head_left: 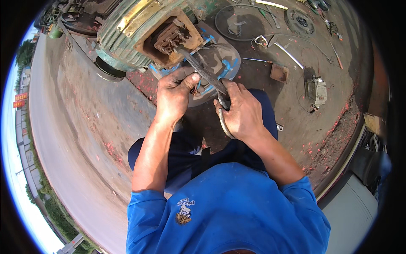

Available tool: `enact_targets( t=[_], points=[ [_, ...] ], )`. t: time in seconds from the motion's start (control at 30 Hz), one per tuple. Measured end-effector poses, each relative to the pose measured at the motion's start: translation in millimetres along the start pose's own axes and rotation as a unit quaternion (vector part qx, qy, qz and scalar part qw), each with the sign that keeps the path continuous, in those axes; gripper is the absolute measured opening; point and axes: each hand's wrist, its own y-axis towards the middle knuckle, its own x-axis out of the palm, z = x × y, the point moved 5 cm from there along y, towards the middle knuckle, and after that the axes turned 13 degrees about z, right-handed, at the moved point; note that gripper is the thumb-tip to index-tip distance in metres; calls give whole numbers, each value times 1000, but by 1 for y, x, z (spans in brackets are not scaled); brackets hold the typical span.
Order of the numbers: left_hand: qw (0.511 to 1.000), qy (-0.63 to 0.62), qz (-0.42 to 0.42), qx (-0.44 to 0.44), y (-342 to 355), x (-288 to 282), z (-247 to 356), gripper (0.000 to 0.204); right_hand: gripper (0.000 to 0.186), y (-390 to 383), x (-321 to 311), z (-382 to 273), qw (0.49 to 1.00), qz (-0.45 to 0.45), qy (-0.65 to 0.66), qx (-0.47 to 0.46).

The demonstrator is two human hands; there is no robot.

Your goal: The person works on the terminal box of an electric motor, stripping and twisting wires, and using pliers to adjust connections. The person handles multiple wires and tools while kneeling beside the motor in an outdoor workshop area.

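A green, ribbed electric motor (127,42) stands in front of me, its rusty square terminal box (190,36) uncovered. Corroded terminals (171,38) show inside. My left hand (175,91) is closed just below the box, thumb against forefinger, with thin wire strands (194,90) showing by the thumb. My right hand (242,108) is wrapped round what looks like a pair of dark, worn shears (207,76), one curved handle hanging below the fingers. Their far end points up toward the box, alongside the left thumb. Both palms are hidden.
Beneath the box is a rounded brownish part with blue patches (228,65). Hand tools, a small rusty box (279,73), a grey metal device (316,91) and a round disc (299,22) lie on the dirty ground at right. A paved road (55,139) runs along the left.
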Motion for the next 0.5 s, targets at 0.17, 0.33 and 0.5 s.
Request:
enact_targets(
  t=[0.17, 0.33, 0.5],
  points=[
    [999, 17, -30, 22, 3, -3, -8, 19, 43, 4, -1, -7, 999, 10, -22, -23],
    [1000, 12, -14, 22, 1, -3, -7, 17, 39, 1, 4, -3, 1000, 3, 17, -6],
    [1000, 2, -8, 8, -2, -6, -4, 17, 31, 0, 9, 4, 985, -69, 149, 59]
  ],
)
